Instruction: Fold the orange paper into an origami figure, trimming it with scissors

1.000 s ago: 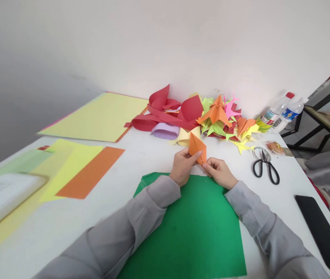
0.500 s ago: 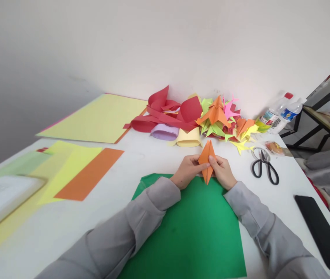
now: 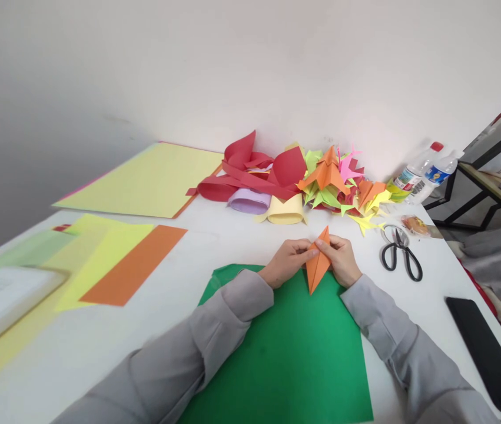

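Between my two hands is a folded orange paper diamond [image 3: 318, 272], slightly tilted, with a crease or slit running down its length. My left hand [image 3: 289, 260] pinches its left edge, thumb across the front. On the other side my right hand [image 3: 339, 259] grips the right edge, its thumb near the upper middle. Parts of the fingers are hidden behind the paper. Both hands are above the far edge of a large green sheet [image 3: 285, 353], which lies on the white table [image 3: 162, 347].
Behind my hands lie red paper strips [image 3: 250, 171] and a heap of folded paper figures [image 3: 334, 182]. Black-handled scissors [image 3: 400, 253], a black phone-like slab [image 3: 488, 353] and bottles [image 3: 435, 171] are at right. Coloured sheets [image 3: 133, 265] and a white box-like object [image 3: 7, 303] are at left.
The orange paper has turned, its top leaning right, and has come slightly lower. The slit down its middle is less open to view. Both hands keep hold of it.
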